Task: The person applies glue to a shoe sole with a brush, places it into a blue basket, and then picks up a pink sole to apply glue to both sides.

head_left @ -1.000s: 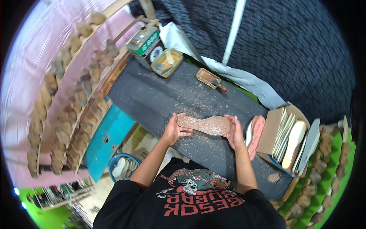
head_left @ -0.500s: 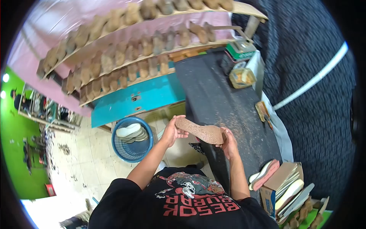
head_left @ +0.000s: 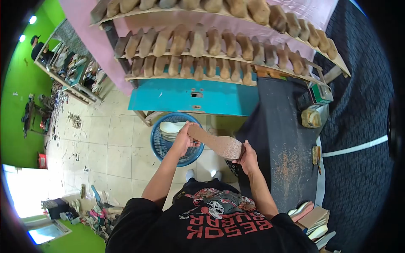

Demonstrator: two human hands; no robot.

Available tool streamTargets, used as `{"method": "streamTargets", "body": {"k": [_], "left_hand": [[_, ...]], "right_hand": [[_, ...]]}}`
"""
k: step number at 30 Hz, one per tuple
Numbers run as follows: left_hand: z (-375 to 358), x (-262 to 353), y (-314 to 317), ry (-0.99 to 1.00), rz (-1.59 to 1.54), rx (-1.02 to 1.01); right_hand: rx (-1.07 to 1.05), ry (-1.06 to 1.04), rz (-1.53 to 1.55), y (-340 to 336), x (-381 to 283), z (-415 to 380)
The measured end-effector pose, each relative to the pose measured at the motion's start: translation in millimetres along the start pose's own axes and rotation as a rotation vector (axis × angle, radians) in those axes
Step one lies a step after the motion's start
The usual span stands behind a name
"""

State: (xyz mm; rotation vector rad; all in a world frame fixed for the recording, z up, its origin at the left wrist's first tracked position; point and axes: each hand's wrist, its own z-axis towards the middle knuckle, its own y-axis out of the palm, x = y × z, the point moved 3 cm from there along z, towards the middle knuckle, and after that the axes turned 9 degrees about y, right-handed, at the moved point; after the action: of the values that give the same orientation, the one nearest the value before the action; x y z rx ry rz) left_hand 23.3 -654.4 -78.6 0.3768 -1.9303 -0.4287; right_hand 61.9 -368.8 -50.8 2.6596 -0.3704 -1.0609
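Observation:
A brown shoe insole, speckled at its wider end, is held level between both hands in front of my body. My left hand grips its narrower end, above the right part of a blue plastic basket. The wider end is pinched in my right hand, thumb on top, beside the edge of the dark-covered bench. Inside the basket lies a stack of insoles with a white one on top; my left hand and forearm cover part of it.
Rows of wooden shoe lasts fill the shelves above a turquoise board. On the dark bench are crumbs, a jar, a tin and a brush. A cardboard box holds sheets. Another person is far left.
My view has swung to the left, bringing more of the floor and shelves into sight. The insole, still in both hands, has moved away from the bench toward the basket.

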Motion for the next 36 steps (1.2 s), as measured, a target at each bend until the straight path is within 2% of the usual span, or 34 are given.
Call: {"method": "streamTargets", "body": {"k": [4,8,10,14,17,19,20,22,26,28,32,36], "left_hand": [[-21.6,-1.9,-34.9,-0.004,-0.058,0.121],[-53.1,-6.9,-41.4,0.087,-0.073,0.269],[-66.3,-29.7,-45.5,-0.005,-0.079,0.340],[-94.8,-54.2,-46.1,0.001,-0.091,0.394],[-111.5,-56.2,-45.1,-0.008,-0.099,0.476],[-118.9,-58.4,-48.1,-0.006,-0.104,0.512],[-120.8,-61.3,-51.3,-0.007,-0.109,0.514],[-118.3,-65.2,-64.8,-0.028,-0.110,0.530],[-99.2,-65.6,-104.4,-0.045,-0.129,0.441],[-85.0,-63.0,-128.1,-0.008,-0.167,0.398],[-52.5,-46.9,-180.5,-0.056,-0.155,0.365],[-18.0,-35.5,-232.6,-0.074,0.214,0.373]], "right_hand": [[0.047,0.034,-0.192,18.6,-5.6,30.7],[-0.095,0.081,-0.290,35.6,-8.8,52.6],[-0.184,0.117,-0.323,30.0,-1.1,67.3],[-0.255,0.169,-0.324,5.8,21.0,85.7],[-0.231,0.276,-0.390,-1.1,40.0,86.2],[-0.362,0.415,-0.509,2.5,42.1,85.0],[-0.361,0.419,-0.514,5.4,41.5,83.9],[-0.372,0.384,-0.545,18.1,36.7,81.3],[-0.383,0.323,-0.544,34.7,44.4,106.2],[-0.415,0.226,-0.513,50.2,49.7,112.2],[-0.354,0.104,-0.551,91.0,59.3,120.4],[-0.462,0.012,-0.684,134.1,58.0,131.2]]}}
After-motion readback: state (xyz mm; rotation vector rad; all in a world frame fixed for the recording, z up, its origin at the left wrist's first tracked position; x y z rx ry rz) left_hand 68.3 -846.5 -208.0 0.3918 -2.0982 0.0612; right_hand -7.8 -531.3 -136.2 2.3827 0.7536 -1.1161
